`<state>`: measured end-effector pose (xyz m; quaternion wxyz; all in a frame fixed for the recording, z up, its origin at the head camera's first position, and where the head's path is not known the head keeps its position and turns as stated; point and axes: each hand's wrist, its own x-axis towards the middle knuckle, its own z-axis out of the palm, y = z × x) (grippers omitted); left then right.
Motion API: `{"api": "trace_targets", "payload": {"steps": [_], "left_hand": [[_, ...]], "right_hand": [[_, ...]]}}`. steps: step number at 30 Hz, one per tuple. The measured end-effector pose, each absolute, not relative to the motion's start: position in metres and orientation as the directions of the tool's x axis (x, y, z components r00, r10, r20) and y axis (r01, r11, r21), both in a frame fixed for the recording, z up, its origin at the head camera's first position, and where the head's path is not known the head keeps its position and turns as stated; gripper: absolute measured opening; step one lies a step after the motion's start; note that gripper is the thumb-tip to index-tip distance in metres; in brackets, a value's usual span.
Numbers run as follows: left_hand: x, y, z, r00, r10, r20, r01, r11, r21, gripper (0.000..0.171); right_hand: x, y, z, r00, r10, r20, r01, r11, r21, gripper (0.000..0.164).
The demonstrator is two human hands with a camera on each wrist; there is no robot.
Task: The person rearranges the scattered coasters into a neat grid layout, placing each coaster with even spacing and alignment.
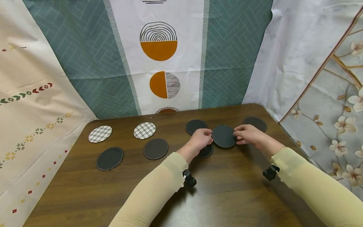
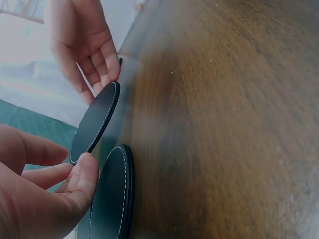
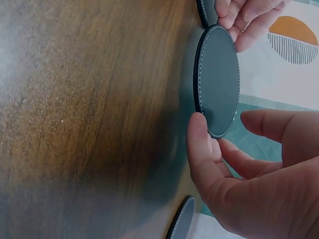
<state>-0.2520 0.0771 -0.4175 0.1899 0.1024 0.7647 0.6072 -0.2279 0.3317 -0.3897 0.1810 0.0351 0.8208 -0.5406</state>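
Observation:
A round dark coaster [image 1: 224, 136] with pale edge stitching is held up off the table between my two hands. The left hand [image 1: 200, 139] grips its left rim with curled fingers; in the left wrist view the fingertips meet the near end of the coaster [image 2: 97, 119]. On the opposite rim, the right hand [image 1: 249, 135] holds it by the fingertips, and the right wrist view shows the coaster [image 3: 219, 82] tilted, its plain dark face visible. Partly hidden under the left hand lies another dark coaster [image 1: 205, 152]. A third dark coaster [image 1: 195, 126] sits just behind that hand.
On the brown wooden table [image 1: 227, 189], a dark coaster [image 1: 256, 123] lies at the back right. Toward the left lie two plaid white coasters, one nearer the middle [image 1: 144, 130] and one farther out [image 1: 100, 134], plus two dark coasters [image 1: 156, 148]. Patterned cloths hang around the table.

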Motion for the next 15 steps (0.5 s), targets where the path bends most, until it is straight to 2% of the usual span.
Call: {"api": "trace_targets", "payload": {"steps": [15], "left_hand": [[-0.2545, 0.0810, -0.4214, -0.898, 0.406, -0.171, -0.079, 0.234, 0.969, 0.041]], "right_hand": [[-0.2328, 0.3331, -0.3905, -0.916, -0.142, -0.375, 0.263, 0.494, -0.829, 0.059]]}}
